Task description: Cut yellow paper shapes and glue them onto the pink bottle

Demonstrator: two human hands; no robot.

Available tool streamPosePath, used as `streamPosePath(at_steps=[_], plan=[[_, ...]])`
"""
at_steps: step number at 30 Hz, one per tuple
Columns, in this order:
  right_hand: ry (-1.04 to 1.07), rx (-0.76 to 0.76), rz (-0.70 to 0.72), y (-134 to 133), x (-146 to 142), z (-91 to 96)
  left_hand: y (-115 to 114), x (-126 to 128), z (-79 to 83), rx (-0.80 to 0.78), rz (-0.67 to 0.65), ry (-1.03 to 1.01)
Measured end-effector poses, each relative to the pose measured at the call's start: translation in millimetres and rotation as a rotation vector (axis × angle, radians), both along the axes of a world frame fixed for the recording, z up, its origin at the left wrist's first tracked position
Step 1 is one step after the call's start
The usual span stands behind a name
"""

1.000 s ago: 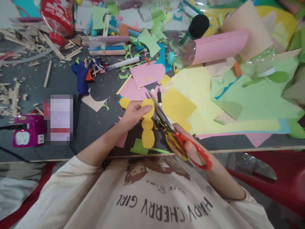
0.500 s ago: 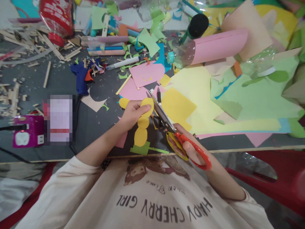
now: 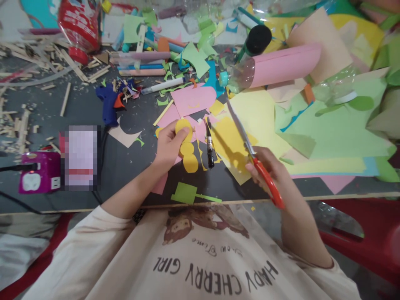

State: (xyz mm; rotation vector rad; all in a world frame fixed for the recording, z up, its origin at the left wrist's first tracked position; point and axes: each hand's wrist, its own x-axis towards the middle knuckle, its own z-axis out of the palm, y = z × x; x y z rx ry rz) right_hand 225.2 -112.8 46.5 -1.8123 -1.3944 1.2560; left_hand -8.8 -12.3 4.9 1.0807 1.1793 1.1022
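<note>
My left hand (image 3: 170, 143) pinches a yellow paper cutout (image 3: 189, 162) made of joined rounded shapes, its lower lobes hanging below the thumb. In my right hand (image 3: 265, 164) is a pair of scissors (image 3: 242, 125) with orange-red handles, blades pointing up and left, apart from the paper. Between the hands a black pen (image 3: 209, 146) lies on the table beside thin yellow offcuts (image 3: 200, 154). Yellow paper (image 3: 229, 129) lies under the scissor blades. Nearer the table edge is a green paper piece (image 3: 185, 193) with a narrow strip.
A blue glue gun (image 3: 108, 104) lies to the left, beyond a purple power adapter (image 3: 40, 171). Wooden sticks (image 3: 65, 99) are scattered there. At the back right, a plastic bottle wrapped in pink paper (image 3: 286, 64) lies near stacked coloured sheets (image 3: 343, 133). A red stool (image 3: 368, 233) stands at right.
My right hand has moved the scissors up and right, away from the cutout, and the blades have come together. My left hand has shifted slightly left and up with the cutout.
</note>
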Motion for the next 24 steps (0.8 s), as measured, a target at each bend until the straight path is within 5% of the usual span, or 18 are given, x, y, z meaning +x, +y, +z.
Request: streamPosePath(at_steps=[4, 8, 12, 15, 18, 22, 24], plan=[[-0.438, 0.183, -0.058, 19, 32, -10.5, 1, -2, -0.5, 0.045, -0.031, 0.028], [-0.623, 0.166, -0.045, 31, 53, -14.3, 1, -2, -3.2, 0.065, -0.074, 0.021], [-0.79, 0.084, 0.06, 34, 50, -2.6, 1, -3, -3.8, 0.044, -0.106, 0.018], [-0.878, 0.222, 0.023, 35, 33, 4.7, 1, -4, -2.2, 0.025, -0.114, 0.005], [-0.587, 0.398, 0.087, 38, 6, 3.9, 0, -4, -2.0, 0.017, -0.13, -0.016], [0.068, 0.356, 0.533, 55, -37, -14.7, 0, -3, -3.4, 0.05, -0.129, 0.019], [0.239, 0.355, 0.579, 68, -56, -28.1, 1, -4, -3.4, 0.086, -0.103, 0.063]])
